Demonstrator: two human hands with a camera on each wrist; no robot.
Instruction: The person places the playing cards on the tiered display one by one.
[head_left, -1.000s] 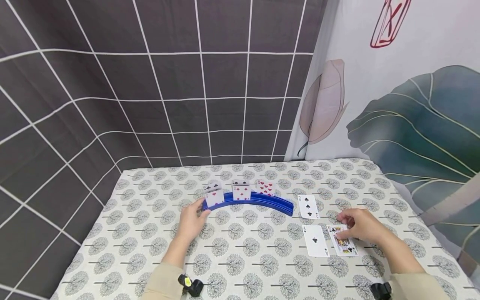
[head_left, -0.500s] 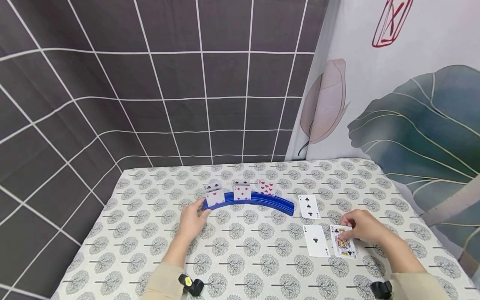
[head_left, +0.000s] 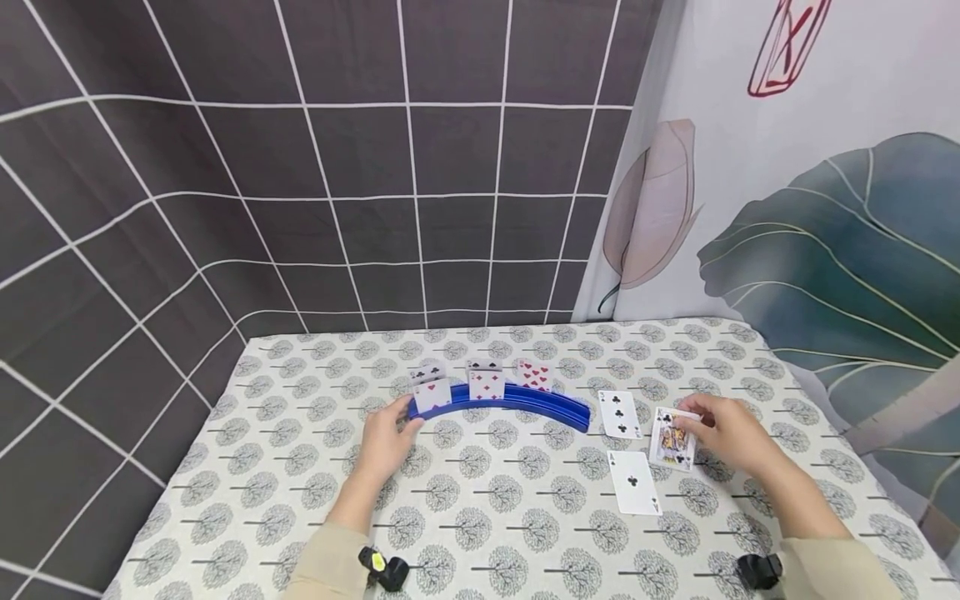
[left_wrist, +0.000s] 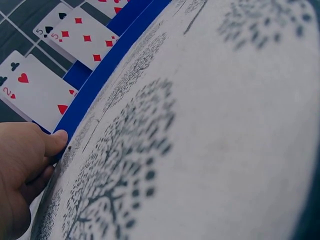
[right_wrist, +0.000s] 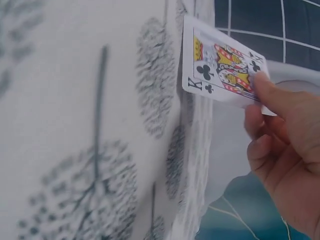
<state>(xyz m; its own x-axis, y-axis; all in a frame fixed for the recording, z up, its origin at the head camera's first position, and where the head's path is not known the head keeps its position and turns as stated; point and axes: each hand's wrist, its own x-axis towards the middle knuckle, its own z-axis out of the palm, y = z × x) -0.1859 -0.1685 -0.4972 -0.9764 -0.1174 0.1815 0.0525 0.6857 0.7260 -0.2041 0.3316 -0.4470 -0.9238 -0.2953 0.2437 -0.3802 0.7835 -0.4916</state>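
My left hand (head_left: 385, 446) grips the left end of a curved blue card holder (head_left: 551, 406), thumb on its front in the left wrist view. In the holder, a two of hearts (left_wrist: 45, 92) leans before a clubs card, and a five of diamonds (left_wrist: 86, 37) before a five of spades (left_wrist: 49, 25). A hearts card (head_left: 534, 375) stands farther right. My right hand (head_left: 733, 433) pinches a king of clubs (right_wrist: 222, 67) by its edge, thumb on the face, raised off the cloth. An ace of clubs (head_left: 633, 483) and a three of clubs (head_left: 618, 414) lie face up nearby.
A tree-patterned cloth (head_left: 465, 492) covers the table. Behind it hangs a dark curtain (head_left: 360, 158) with white grid lines. At the right is a pale curtain (head_left: 660, 50) printed with large leaves.
The right hand has lifted the king of clubs from the table and moved it slightly up and left, past the ace. The left hand stays at the card holder.
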